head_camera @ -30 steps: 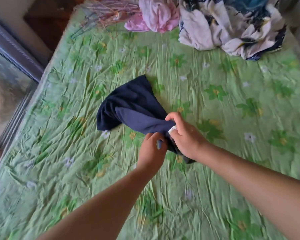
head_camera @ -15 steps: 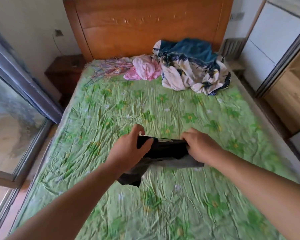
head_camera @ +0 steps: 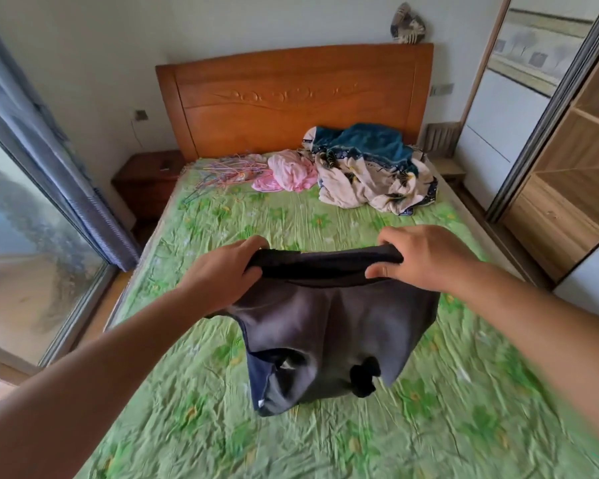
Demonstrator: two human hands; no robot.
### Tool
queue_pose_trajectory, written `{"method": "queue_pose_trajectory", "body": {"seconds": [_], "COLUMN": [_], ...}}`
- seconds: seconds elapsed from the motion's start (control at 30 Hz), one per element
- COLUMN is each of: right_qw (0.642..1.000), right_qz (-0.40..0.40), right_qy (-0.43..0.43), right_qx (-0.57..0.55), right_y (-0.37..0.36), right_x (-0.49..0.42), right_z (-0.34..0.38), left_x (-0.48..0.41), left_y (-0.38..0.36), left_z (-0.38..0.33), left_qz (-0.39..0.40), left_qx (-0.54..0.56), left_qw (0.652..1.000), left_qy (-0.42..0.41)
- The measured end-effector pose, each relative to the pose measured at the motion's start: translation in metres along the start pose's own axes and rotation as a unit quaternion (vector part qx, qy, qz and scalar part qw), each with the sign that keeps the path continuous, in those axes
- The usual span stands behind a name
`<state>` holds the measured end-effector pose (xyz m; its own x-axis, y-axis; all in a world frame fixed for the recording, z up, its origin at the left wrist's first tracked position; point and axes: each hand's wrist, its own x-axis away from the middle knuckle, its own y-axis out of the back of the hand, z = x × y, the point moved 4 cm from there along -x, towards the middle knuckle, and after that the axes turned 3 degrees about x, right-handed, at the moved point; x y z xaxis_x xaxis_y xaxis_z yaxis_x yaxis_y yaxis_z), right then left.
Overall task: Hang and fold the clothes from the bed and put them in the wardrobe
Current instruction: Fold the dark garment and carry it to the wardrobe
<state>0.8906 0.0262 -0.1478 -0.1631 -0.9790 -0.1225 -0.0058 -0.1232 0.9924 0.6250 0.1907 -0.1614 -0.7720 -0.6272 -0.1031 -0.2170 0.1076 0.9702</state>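
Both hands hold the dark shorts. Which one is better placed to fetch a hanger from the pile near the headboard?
Probably the left hand. The hangers lie at the far left of the bed, on its side; the right hand would have to cross over the dark shorts.

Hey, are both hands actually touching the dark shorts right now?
Touching. The head view shows the left hand and the right hand each gripping the dark shorts at one end of the waistband.
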Motion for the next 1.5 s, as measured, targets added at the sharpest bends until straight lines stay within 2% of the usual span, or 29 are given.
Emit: {"method": "queue_pose_trajectory", "body": {"seconds": [0.13,0.3,0.43,0.5,0.6,0.7,0.83,0.97,1.07,1.13,1.2,1.27,1.4,1.5], "right_qw": [0.997,0.998,0.996,0.994,0.985,0.963,0.943,0.945,0.954,0.958,0.949,0.922,0.897,0.848], "right_qz": [-0.015,0.032,0.051,0.014,-0.094,-0.190,-0.210,-0.201,-0.182,-0.140,-0.089,-0.050,0.010,0.067], "right_qy": [0.042,0.046,0.049,0.046,0.059,0.087,0.089,0.058,0.026,0.017,0.016,0.006,-0.011,-0.018], "right_qx": [0.056,0.026,-0.059,-0.095,-0.134,-0.172,-0.240,-0.253,-0.239,-0.250,-0.302,-0.384,-0.442,-0.525], "right_y": [0.027,0.050,0.061,0.075,0.109,0.147,0.164,0.151,0.140,0.136,0.135,0.134,0.129,0.133], "right_x": [0.033,0.091,0.137,0.150,0.164,0.178,0.179,0.170,0.165,0.161,0.157,0.154,0.148,0.152], "right_z": [-0.008,-0.032,-0.053,-0.063,-0.072,-0.073,-0.085,-0.092,-0.096,-0.097,-0.097,-0.097,-0.098,-0.088], "left_x": [0.023,0.063,0.091,0.105,0.127,0.142,0.147,0.135,0.126,0.119,0.108,0.098,0.092,0.102], "left_y": [0.026,0.044,0.050,0.057,0.080,0.099,0.105,0.093,0.081,0.074,0.069,0.063,0.066,0.083], "left_z": [-0.031,-0.085,-0.129,-0.150,-0.179,-0.200,-0.206,-0.197,-0.191,-0.188,-0.185,-0.180,-0.170,-0.162], "left_qz": [-0.049,0.006,-0.047,-0.103,-0.227,-0.304,-0.350,-0.355,-0.354,-0.352,-0.332,-0.302,-0.248,-0.186], "left_qx": [0.044,-0.029,-0.019,0.000,0.000,-0.026,-0.034,-0.009,0.056,0.108,0.159,0.201,0.164,0.149], "left_qw": [0.998,1.000,0.999,0.994,0.972,0.947,0.932,0.933,0.934,0.927,0.921,0.918,0.951,0.971], "left_qy": [0.013,0.008,-0.010,-0.023,-0.068,-0.103,-0.093,-0.056,0.018,0.074,0.129,0.162,0.085,-0.011]}}
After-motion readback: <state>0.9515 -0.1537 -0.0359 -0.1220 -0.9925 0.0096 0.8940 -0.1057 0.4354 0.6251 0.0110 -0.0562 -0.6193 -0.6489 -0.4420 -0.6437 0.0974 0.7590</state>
